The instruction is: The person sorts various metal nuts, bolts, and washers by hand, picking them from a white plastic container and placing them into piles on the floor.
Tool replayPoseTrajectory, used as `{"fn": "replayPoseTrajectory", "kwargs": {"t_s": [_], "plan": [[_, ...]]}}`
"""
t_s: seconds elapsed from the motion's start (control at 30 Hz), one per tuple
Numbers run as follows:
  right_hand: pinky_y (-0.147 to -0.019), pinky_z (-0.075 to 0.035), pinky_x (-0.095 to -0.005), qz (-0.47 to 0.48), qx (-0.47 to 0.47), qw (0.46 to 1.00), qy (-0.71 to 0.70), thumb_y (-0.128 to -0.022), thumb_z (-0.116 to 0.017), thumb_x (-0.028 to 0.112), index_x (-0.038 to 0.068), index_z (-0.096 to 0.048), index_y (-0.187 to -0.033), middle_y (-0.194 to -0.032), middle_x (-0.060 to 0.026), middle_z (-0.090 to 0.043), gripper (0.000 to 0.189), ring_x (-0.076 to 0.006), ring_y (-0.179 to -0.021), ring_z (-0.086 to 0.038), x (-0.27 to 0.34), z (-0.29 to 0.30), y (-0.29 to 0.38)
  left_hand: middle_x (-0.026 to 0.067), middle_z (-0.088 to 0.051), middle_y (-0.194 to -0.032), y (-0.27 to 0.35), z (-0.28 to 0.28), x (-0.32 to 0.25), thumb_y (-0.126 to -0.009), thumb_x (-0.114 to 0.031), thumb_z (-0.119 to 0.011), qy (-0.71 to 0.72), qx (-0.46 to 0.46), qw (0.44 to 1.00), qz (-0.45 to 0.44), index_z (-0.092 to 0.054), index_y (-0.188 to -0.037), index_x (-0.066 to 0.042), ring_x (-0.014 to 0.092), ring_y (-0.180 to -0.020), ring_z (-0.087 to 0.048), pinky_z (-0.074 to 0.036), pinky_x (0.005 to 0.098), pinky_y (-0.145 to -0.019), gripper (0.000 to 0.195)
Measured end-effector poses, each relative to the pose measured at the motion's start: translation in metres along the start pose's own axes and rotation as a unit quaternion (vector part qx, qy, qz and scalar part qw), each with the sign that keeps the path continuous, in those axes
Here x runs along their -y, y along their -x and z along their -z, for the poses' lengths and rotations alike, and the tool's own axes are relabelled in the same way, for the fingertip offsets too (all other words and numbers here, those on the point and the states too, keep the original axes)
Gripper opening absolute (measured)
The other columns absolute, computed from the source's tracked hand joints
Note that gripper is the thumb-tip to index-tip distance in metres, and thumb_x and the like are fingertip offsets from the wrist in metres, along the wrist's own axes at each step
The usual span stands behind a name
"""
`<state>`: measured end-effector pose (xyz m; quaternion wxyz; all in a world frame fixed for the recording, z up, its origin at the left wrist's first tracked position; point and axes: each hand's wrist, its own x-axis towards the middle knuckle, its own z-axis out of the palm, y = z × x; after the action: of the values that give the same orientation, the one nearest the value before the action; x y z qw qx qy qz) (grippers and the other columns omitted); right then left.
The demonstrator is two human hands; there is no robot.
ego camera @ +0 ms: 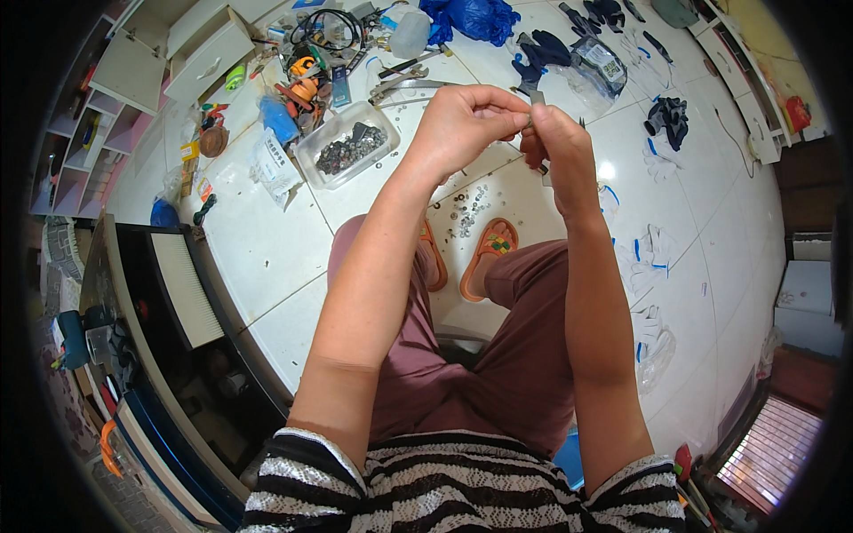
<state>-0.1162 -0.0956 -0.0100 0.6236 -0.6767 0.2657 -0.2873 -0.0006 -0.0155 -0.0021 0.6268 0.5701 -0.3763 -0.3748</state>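
Note:
My right hand (563, 150) is closed around a slim flat metal tool (537, 98), which looks like a caliper. Its upper end sticks out above my thumb, and most of it is hidden by the fingers. Thumb and forefinger of my left hand (460, 123) pinch a small metal piece (528, 122) against the tool; it is too covered to name. Below both hands, loose nuts and washers (470, 210) lie scattered on the tiled floor by my orange sandals. A clear plastic box (309, 174) of metal nuts stands left of my left hand.
Hand tools, a handsaw (416, 84) and a black cable coil (326, 30) are heaped at the far left. Blue plastic bags (476, 20) lie at the back. Dark work gloves (666, 123) and white gloves (650, 256) are spread on the right. A glass-fronted cabinet (230, 333) borders the left.

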Motion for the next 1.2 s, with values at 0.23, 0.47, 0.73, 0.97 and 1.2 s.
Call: {"fn": "replayPoseTrajectory", "kwargs": {"t_s": [0.23, 0.47, 0.73, 0.97, 1.2], "plan": [[-0.044, -0.033, -0.0198, -0.018, 0.005, 1.0, 0.001, -0.083, -0.045, 0.036, 0.002, -0.05, -0.062, -0.055, -0.0016, -0.047, 0.04, -0.0074, -0.047, -0.041, 0.002, 0.004, 0.001, 0.0036, -0.059, -0.072, 0.0, 0.0, 0.002, -0.073, -0.007, -0.062, -0.007, 0.009, 1.0, 0.01, -0.06, -0.086, 0.002, 0.009, -0.065, -0.054, -0.045, 0.0208, -0.061, 0.016], [-0.043, -0.032, -0.0196, -0.072, 0.056, 0.996, -0.004, -0.084, -0.044, 0.036, 0.002, -0.051, -0.063, -0.054, -0.0013, -0.046, 0.04, -0.0073, -0.047, -0.041, 0.0, 0.01, -0.001, 0.0042, -0.06, -0.069, 0.001, -0.001, 0.001, -0.071, -0.01, -0.063, -0.001, 0.009, 1.0, 0.008, -0.062, -0.082, 0.0, 0.008, -0.063, -0.055, -0.045, 0.0204, -0.059, 0.014], [-0.042, -0.031, -0.019, -0.077, 0.054, 0.996, -0.008, -0.083, -0.045, 0.034, 0.002, -0.052, -0.064, -0.053, -0.001, -0.046, 0.038, -0.0064, -0.046, -0.041, 0.001, 0.01, 0.0, 0.0033, -0.059, -0.072, 0.0, -0.001, 0.001, -0.073, -0.007, -0.061, -0.016, 0.014, 1.0, 0.007, -0.06, -0.086, 0.001, 0.008, -0.065, -0.053, -0.044, 0.0206, -0.061, 0.015], [-0.041, -0.031, -0.0189, -0.013, 0.03, 0.999, -0.01, -0.083, -0.045, 0.033, 0.003, -0.053, -0.063, -0.054, -0.0009, -0.047, 0.038, -0.0061, -0.045, -0.04, 0.002, 0.004, 0.002, 0.0037, -0.059, -0.073, 0.0, -0.001, 0.001, -0.073, -0.007, -0.061, -0.014, 0.014, 1.0, 0.007, -0.06, -0.086, 0.001, 0.008, -0.066, -0.054, -0.045, 0.0208, -0.062, 0.015], [-0.038, -0.028, -0.0202, 0.001, -0.017, 1.0, 0.02, -0.085, -0.039, 0.034, 0.006, -0.047, -0.055, -0.047, -0.0001, -0.041, 0.042, -0.0075, -0.04, -0.036, 0.002, -0.002, 0.001, 0.0037, -0.059, -0.073, -0.001, -0.001, 0.0, -0.073, -0.008, -0.061, -0.01, 0.005, 1.0, 0.007, -0.06, -0.086, 0.001, 0.008, -0.067, -0.054, -0.045, 0.0207, -0.062, 0.015]]}}
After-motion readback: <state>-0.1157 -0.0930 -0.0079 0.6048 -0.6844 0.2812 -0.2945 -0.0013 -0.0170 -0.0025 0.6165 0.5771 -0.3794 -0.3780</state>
